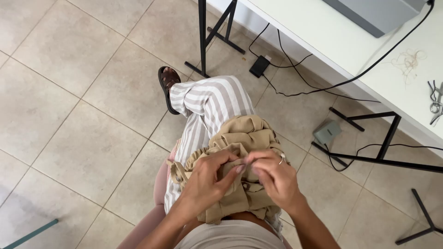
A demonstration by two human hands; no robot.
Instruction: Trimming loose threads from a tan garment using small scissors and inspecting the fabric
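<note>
Seated over the tiled floor, the person keeps a bunched tan cloth garment with a gathered edge (242, 138) on the lap. The left hand (205, 177) pinches a fold of it; the right hand (272, 177) grips something too small to identify at the same spot. Judged as fine hand-work mid-step, needing steady fingertip control; scissors (435, 102) lie on the white surface (369, 55).

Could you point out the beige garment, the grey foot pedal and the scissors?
Beige garment (247, 131): head view, bunched upper folds.
Grey foot pedal (327, 132): head view, top face.
Scissors (435, 101): head view, handle loops.
</note>
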